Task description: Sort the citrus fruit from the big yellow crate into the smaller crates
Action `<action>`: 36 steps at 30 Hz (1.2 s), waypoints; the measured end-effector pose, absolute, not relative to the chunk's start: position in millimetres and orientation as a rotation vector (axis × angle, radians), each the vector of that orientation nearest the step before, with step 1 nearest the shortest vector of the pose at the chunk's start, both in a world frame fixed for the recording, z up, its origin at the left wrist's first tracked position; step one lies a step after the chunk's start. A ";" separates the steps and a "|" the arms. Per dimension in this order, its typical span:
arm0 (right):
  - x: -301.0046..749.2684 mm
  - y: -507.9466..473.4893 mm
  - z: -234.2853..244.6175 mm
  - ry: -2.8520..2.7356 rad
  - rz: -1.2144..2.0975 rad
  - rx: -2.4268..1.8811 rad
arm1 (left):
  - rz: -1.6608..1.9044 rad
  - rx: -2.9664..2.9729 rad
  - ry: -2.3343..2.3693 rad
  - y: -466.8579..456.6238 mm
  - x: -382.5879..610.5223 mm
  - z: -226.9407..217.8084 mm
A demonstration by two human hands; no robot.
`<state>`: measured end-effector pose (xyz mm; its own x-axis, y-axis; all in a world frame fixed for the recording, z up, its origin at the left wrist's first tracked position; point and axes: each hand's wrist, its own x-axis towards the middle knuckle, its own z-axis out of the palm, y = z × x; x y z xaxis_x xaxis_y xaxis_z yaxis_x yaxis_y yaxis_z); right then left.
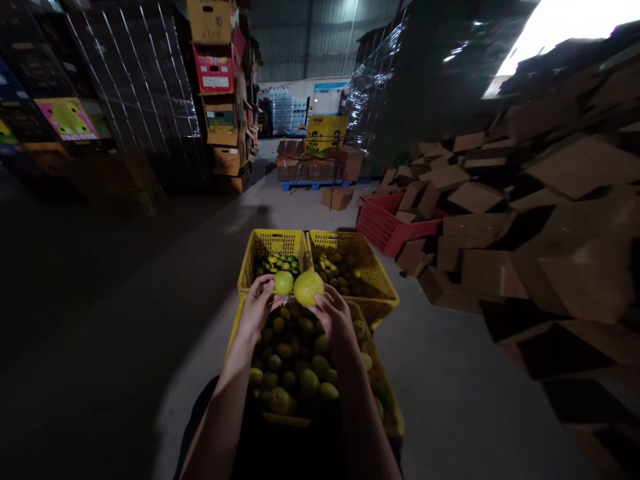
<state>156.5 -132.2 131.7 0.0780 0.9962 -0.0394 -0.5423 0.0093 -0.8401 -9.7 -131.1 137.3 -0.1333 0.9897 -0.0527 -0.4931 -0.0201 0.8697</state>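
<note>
My left hand holds a small green lemon by its fingertips. Beside it, a larger yellow lemon is gripped in my right hand. Both are raised side by side over the far end of the near yellow crate, in which many green and yellow lemons lie. Beyond my left hand stands a yellow crate with bright green fruit inside. To its right, another yellow crate contains duller yellowish fruit, partly in shadow.
Empty cardboard boxes are heaped on the right, around a red crate. Ahead, cartons sit on a blue pallet. A tall carton stack and wrapped pallets stand at the left.
</note>
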 end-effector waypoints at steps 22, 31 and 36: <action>135.5 -131.1 129.2 -0.748 1.436 -0.935 | 1.477 0.975 1.073 -129.9 -2.5 130.2; 149.0 -130.6 125.5 -0.713 1.441 -0.852 | 1.411 0.721 0.927 -132.4 2.6 130.4; 151.2 -126.6 119.2 -0.665 1.471 -0.888 | 1.451 0.650 0.943 -127.8 3.3 122.6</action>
<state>151.2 -126.6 119.2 0.0263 0.9897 -0.1410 -0.5485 -0.1036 -0.8297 3.3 -127.8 122.6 -0.1164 0.9834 -0.1393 -0.5263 0.0579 0.8483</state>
